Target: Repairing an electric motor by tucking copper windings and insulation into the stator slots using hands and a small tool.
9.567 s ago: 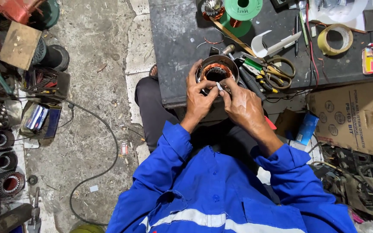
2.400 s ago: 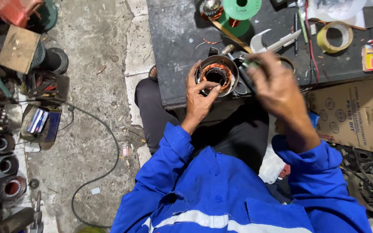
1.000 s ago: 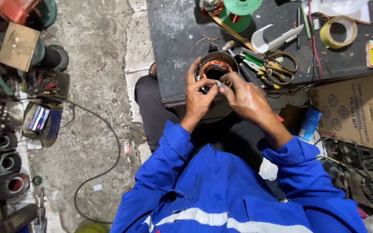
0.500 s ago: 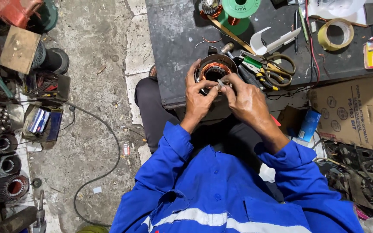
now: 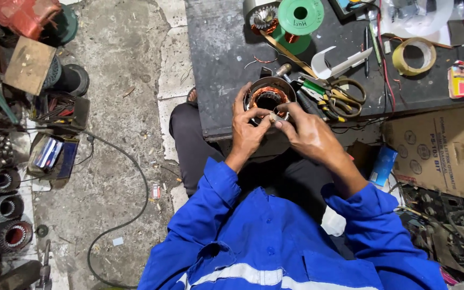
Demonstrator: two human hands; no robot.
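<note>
Fingers [image 5: 278, 121] of the right hand [image 5: 310, 137] pinched a small pale piece at the rim of the motor coil [image 5: 267, 98], which sat at the bench's [image 5: 221, 59] near edge; the left hand [image 5: 247, 131] gripped its side, scissors [image 5: 335, 95] just beside.

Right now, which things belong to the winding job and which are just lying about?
In hand: stator, left hand, right hand, small pale piece pinched between them.
Lying about: scissors, tape roll, green spool, cardboard box.
</note>
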